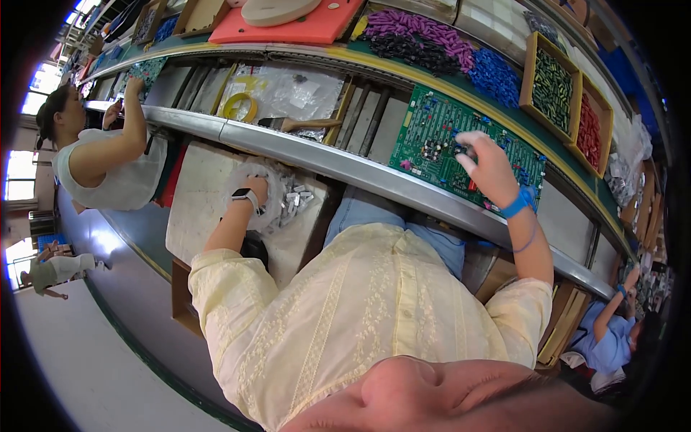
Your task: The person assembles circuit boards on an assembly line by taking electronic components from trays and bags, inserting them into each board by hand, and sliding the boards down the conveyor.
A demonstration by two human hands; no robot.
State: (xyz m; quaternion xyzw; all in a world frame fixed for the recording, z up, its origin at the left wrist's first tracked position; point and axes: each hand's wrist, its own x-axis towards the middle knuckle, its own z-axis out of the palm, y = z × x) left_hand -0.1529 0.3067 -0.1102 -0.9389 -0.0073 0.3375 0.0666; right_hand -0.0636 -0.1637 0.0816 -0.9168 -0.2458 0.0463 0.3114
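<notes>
My right hand [491,171] is over a green circuit board [425,129] crowded with small components. Its fingers are bent and the fingertips look white. Thumb and forefinger curl toward each other just above the board; what they hold, if anything, is too small to name. A blue band circles that wrist. On the left, my left hand [252,190] reaches into a clear plastic bag [272,216] holding small silver metal parts [295,201]. The bag's film and the hand itself hide its fingers. The bag lies on a pale board-like surface [194,194] beside me.
A metal rail [317,151] runs along the roller line's near edge. A brush [299,124] and a yellow tape roll [240,106] lie in a tray. Beyond are purple [417,36], black and blue component piles, with boxes of green [551,79] and red parts [589,122]. Co-workers sit on both sides.
</notes>
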